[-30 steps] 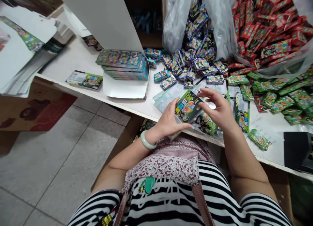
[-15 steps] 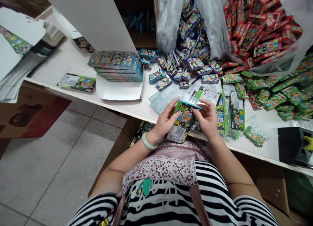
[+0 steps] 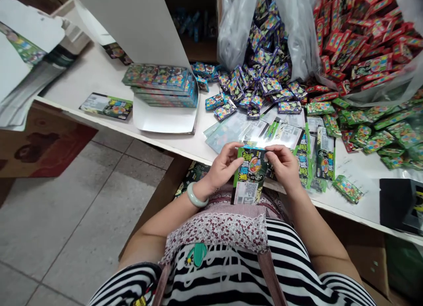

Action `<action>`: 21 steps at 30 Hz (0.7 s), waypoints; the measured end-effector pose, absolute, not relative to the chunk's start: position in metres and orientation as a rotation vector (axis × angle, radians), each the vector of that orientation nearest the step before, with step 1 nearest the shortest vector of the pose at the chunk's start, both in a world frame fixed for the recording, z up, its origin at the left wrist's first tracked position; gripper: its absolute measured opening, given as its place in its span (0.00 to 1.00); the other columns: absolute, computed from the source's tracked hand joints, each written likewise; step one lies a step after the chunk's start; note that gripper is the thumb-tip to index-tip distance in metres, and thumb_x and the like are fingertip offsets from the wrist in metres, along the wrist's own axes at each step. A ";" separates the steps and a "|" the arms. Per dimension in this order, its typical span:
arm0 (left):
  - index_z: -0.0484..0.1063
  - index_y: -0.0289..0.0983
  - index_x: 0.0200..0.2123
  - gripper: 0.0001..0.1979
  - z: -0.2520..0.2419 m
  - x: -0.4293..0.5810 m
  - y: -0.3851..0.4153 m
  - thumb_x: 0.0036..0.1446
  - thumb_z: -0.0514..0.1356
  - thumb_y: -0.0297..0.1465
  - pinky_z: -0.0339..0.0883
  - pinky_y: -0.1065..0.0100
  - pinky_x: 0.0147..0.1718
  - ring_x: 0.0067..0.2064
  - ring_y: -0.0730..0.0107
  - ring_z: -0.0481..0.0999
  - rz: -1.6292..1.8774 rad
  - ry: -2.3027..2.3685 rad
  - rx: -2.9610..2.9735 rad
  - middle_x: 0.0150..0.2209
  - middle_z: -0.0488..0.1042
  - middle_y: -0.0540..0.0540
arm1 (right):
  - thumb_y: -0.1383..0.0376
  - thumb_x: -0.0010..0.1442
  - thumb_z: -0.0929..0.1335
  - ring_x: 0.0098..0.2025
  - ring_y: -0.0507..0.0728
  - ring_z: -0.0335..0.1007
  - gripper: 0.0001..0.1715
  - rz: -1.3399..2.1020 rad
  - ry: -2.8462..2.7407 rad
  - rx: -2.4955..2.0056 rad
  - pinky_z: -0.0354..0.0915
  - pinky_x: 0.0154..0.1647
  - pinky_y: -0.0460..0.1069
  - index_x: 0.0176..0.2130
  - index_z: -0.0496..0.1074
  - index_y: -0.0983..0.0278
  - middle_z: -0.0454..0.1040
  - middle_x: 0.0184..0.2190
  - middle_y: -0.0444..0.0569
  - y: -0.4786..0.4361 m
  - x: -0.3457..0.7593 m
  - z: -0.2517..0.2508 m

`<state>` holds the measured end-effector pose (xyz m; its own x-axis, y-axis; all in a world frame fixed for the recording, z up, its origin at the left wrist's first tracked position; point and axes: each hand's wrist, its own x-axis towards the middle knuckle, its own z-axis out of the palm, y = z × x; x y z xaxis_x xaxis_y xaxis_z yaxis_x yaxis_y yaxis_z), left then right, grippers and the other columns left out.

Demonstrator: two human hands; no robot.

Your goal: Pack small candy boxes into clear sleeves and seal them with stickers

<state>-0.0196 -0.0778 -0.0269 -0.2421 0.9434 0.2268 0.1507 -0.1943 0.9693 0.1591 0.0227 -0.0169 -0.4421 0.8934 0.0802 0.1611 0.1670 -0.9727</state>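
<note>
A black and green printed packet (image 3: 249, 176) hangs between my hands in front of my apron, a blue strip along its top edge. My left hand (image 3: 223, 168), below which a pale green bangle (image 3: 197, 195) circles the wrist, pinches the packet's upper left side. At its upper right corner, the fingers of my right hand (image 3: 284, 165) are closed on it. Beyond my hands, flat printed sleeves (image 3: 287, 134) lie overlapping on the white table (image 3: 194, 149). Small purple boxes (image 3: 271, 85) are heaped behind the sleeves.
An open white carton (image 3: 161, 121) holds stacked packs (image 3: 165, 85). One flat packet (image 3: 107, 106) lies left of it. Red boxes (image 3: 370, 32) fill a plastic bag, green boxes (image 3: 380, 138) lie below, and a black object (image 3: 398, 204) stands at the right edge.
The packet now hangs straighter and slightly lower. Both hands have shifted to its top corners. The whole view has moved a little.
</note>
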 end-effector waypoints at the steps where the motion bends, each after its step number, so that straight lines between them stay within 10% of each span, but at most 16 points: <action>1: 0.69 0.43 0.50 0.14 -0.024 -0.021 -0.077 0.65 0.61 0.42 0.76 0.65 0.39 0.41 0.68 0.78 1.557 1.425 1.323 0.42 0.76 0.46 | 0.50 0.61 0.69 0.32 0.55 0.72 0.14 1.362 -1.759 -0.994 0.72 0.36 0.53 0.38 0.74 0.56 0.77 0.32 0.45 0.024 0.162 -0.015; 4: 0.71 0.39 0.37 0.09 -0.015 -0.023 -0.066 0.65 0.62 0.39 0.75 0.62 0.46 0.46 0.67 0.78 1.668 1.482 1.292 0.42 0.78 0.46 | 0.49 0.59 0.71 0.39 0.56 0.74 0.15 1.456 -1.756 -0.924 0.72 0.39 0.53 0.34 0.72 0.58 0.77 0.36 0.46 0.034 0.163 -0.008; 12: 0.75 0.39 0.39 0.09 -0.004 -0.030 -0.060 0.60 0.67 0.38 0.77 0.61 0.45 0.43 0.67 0.80 1.595 1.400 1.238 0.39 0.79 0.46 | 0.48 0.56 0.73 0.40 0.57 0.72 0.19 1.469 -1.894 -0.801 0.70 0.33 0.51 0.37 0.71 0.58 0.74 0.37 0.47 0.044 0.159 0.003; 21: 0.74 0.37 0.31 0.11 0.014 -0.032 -0.046 0.54 0.69 0.37 0.71 0.70 0.31 0.31 0.74 0.75 1.537 1.444 1.137 0.30 0.77 0.50 | 0.50 0.51 0.76 0.31 0.52 0.67 0.19 1.698 -1.865 -0.919 0.65 0.32 0.49 0.33 0.71 0.60 0.72 0.29 0.43 0.054 0.139 0.028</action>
<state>-0.0317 -0.0460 0.0138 -0.3439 0.9314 0.1190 0.0608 -0.1043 0.9927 0.1387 0.0541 0.0279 -0.6753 0.7302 -0.1041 0.1720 0.0186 -0.9849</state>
